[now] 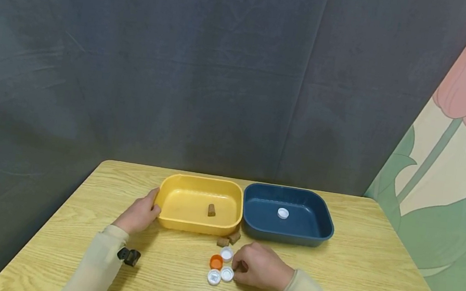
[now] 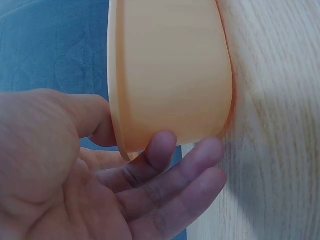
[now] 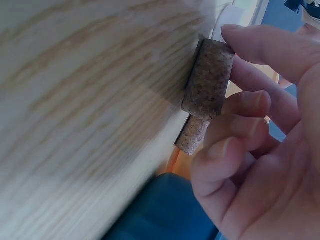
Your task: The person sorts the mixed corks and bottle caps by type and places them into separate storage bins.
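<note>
My left hand grips the left end of a yellow bin, thumb and fingers at its rim, as the left wrist view shows up close. On the bin's floor lies a brown cork. My right hand is low over the table, to the right of several bottle caps. In the right wrist view, its thumb and index finger pinch a cork close to the tabletop; the hand hides this one in the head view. White caps and an orange cap sit beside its fingertips.
Two corks lie just in front of the yellow bin. A dark blue bin stands to its right, with one white cap inside. Behind the wooden table hangs a dark grey curtain.
</note>
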The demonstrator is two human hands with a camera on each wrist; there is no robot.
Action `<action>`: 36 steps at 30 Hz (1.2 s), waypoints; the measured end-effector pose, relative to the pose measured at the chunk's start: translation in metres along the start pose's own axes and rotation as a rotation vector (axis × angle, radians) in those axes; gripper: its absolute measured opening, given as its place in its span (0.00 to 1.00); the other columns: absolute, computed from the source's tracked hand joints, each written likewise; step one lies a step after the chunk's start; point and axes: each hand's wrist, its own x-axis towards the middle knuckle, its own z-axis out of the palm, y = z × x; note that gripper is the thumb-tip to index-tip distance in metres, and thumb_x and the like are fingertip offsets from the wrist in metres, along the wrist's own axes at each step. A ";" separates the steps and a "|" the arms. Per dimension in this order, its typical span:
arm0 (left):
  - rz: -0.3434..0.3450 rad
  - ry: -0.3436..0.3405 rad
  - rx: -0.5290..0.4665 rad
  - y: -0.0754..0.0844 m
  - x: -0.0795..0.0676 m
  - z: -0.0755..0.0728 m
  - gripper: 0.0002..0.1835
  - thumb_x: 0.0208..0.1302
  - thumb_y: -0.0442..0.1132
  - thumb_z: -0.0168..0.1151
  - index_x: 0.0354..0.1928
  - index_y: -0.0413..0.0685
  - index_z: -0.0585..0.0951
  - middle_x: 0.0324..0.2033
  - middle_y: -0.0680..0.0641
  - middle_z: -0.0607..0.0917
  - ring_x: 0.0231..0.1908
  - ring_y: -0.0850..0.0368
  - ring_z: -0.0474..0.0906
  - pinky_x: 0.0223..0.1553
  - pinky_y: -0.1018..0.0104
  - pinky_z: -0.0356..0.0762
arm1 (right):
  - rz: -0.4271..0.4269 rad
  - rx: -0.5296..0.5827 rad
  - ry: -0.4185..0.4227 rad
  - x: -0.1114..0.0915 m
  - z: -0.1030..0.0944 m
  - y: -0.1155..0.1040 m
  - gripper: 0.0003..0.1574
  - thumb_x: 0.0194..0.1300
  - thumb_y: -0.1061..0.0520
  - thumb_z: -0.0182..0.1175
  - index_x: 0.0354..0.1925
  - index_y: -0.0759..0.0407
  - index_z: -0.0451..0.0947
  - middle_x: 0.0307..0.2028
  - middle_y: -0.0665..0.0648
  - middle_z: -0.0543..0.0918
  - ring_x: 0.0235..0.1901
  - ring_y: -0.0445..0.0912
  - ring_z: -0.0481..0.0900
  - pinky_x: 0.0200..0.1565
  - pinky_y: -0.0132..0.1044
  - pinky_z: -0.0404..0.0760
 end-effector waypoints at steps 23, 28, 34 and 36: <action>-0.007 -0.002 -0.008 0.002 -0.002 0.000 0.35 0.72 0.35 0.41 0.76 0.28 0.47 0.24 0.46 0.73 0.17 0.58 0.64 0.25 0.63 0.67 | 0.043 0.004 0.001 0.004 0.005 -0.013 0.09 0.50 0.48 0.75 0.29 0.44 0.83 0.19 0.37 0.73 0.21 0.30 0.66 0.24 0.27 0.65; -0.007 -0.003 -0.013 0.003 -0.003 -0.001 0.35 0.72 0.34 0.41 0.76 0.28 0.47 0.22 0.47 0.74 0.16 0.58 0.64 0.24 0.63 0.67 | 0.044 0.003 0.002 0.004 0.005 -0.013 0.09 0.50 0.48 0.75 0.28 0.44 0.82 0.19 0.38 0.73 0.21 0.31 0.66 0.23 0.28 0.65; -0.008 -0.002 -0.011 0.004 -0.003 -0.001 0.35 0.72 0.34 0.41 0.76 0.28 0.47 0.22 0.47 0.74 0.16 0.58 0.64 0.23 0.63 0.67 | 0.044 0.009 0.005 0.002 0.003 -0.012 0.09 0.51 0.48 0.74 0.28 0.44 0.82 0.19 0.39 0.74 0.21 0.31 0.66 0.24 0.28 0.65; -0.008 -0.004 -0.011 0.004 -0.003 -0.001 0.35 0.72 0.34 0.41 0.76 0.27 0.47 0.22 0.47 0.74 0.16 0.58 0.64 0.24 0.63 0.67 | 0.045 0.015 0.008 0.001 0.002 -0.012 0.09 0.52 0.48 0.74 0.28 0.44 0.82 0.20 0.39 0.74 0.21 0.31 0.66 0.24 0.28 0.65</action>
